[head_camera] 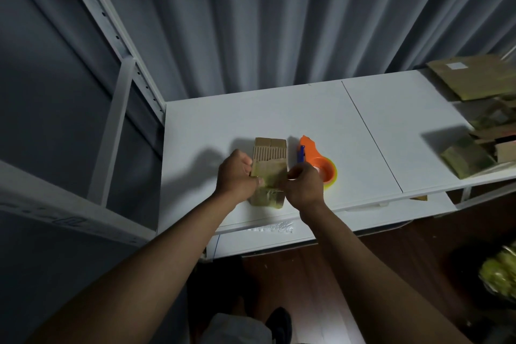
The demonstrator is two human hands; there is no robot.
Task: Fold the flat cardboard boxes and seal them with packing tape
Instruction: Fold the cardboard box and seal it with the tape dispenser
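Small cardboard box (269, 173) lies on the white tabletop (307, 109) nr the front edge, flaps at its far end. Left hand (237, 176) holds the box's left side, fingers curled round the edge, thumb on top. Right hand (303, 184) at the box's right side, fingers pinched together on a strip of clear tape (272, 190) stretched across the box; grip looks tight. Orange tape dispenser (318, 162) sits on the tabletop just right of the box, behind the right hand. Flat cardboard pieces (474, 78) stacked far right. Grey curtain (265, 14) behind.
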